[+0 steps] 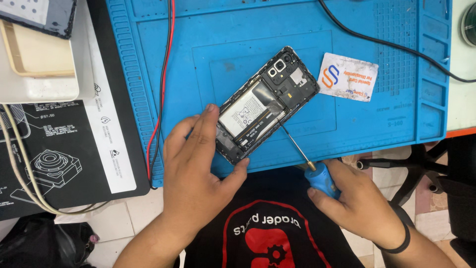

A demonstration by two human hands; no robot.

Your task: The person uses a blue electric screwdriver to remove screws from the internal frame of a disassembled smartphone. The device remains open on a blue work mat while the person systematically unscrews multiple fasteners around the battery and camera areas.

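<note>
An opened phone point(266, 105) with its back cover off lies slanted on the blue mat point(208, 30), so the battery and camera parts are visible. The left hand point(196, 171) is spread open over the lower end of the phone, with the index finger on its left edge and the thumb under its bottom corner, while the right hand point(354, 198) is closed around the blue handle of a screwdriver point(302, 154) whose thin tip touches the middle of the phone. A white card point(347, 77) lies just beside the phone on the right, and red and black wires point(161, 89) run along the left edge of the mat.
</note>
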